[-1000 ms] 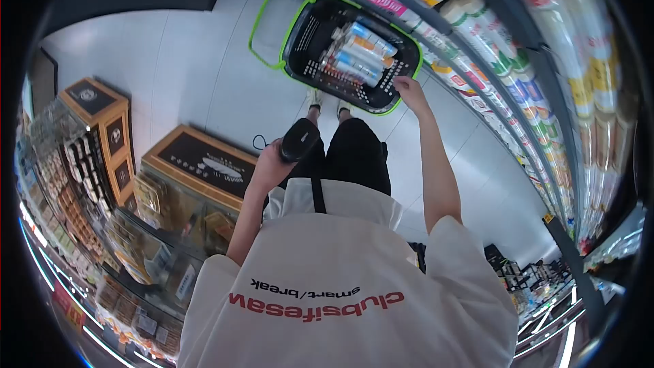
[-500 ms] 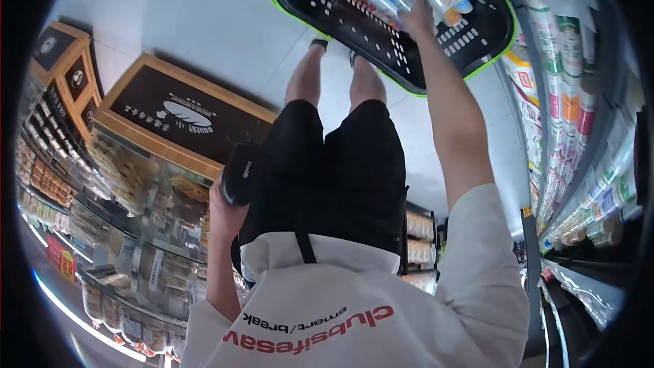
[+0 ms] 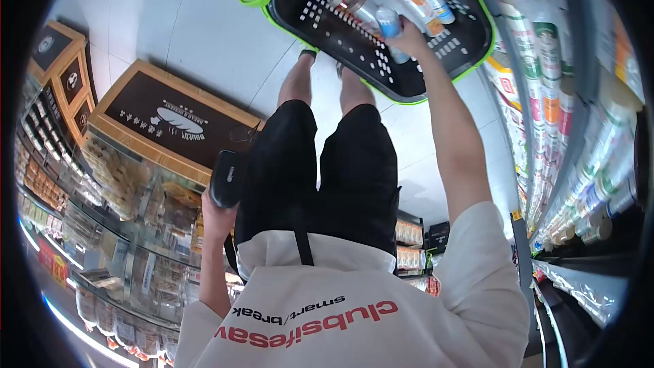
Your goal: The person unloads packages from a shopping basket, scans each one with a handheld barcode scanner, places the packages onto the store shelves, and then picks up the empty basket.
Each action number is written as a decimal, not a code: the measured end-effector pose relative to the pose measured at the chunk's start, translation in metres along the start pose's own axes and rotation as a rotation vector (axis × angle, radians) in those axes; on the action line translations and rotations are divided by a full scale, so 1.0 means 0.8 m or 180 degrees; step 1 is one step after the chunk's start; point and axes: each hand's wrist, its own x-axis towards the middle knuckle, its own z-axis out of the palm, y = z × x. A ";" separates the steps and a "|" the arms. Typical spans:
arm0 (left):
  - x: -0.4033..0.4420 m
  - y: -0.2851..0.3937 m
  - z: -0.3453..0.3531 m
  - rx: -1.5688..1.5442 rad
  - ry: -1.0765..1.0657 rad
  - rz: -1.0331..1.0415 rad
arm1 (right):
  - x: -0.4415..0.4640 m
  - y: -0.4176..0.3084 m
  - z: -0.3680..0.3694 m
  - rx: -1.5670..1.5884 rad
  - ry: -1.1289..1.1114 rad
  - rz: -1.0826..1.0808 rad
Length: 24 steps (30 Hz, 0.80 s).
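"Report on the right hand [image 3: 411, 39]."
"Inside the basket [image 3: 484, 35], curled around a blue-labelled pack [image 3: 388, 22], far fingers partly hidden. Slanted lengthwise towards the legs [image 3: 297, 82]."
"Note obstructions."
"Crowded by an orange-labelled pack [image 3: 413, 0] close on the right; walled in by the rim on the near side."
"Report on the left hand [image 3: 218, 217]."
"Wrapped around a black case [image 3: 225, 180], well apart from the basket."

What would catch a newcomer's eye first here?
Probably the black basket with its bright green rim, at the top of the view, where the right hand reaches in among colorful packages. Next, the rounded black object in the left hand, beside the dark shorts, and the upside-down red lettering on the pale shirt below.
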 end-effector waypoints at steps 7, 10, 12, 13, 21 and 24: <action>-0.014 -0.063 -0.044 -0.0350 0.0290 0.0373 | -0.207 -0.212 -0.147 0.2139 0.0107 0.0494; -0.013 -0.088 -0.065 -0.0647 0.0474 0.0401 | -0.340 -0.360 -0.214 0.3749 -0.0064 -0.0067; -0.011 -0.103 -0.079 -0.0806 0.0488 0.0339 | -0.415 -0.407 -0.234 0.4917 -0.0244 -0.0818; -0.018 -0.090 -0.089 -0.0923 0.0461 0.0436 | -0.443 -0.432 -0.240 0.5674 -0.0466 -0.1410; -0.063 0.054 -0.156 -0.0970 0.0066 0.1374 | -0.534 -0.556 -0.220 0.6168 0.0269 -0.1244; -0.109 0.123 -0.169 -0.0646 -0.0179 0.1404 | -0.554 -0.577 -0.217 0.5877 0.0436 -0.1064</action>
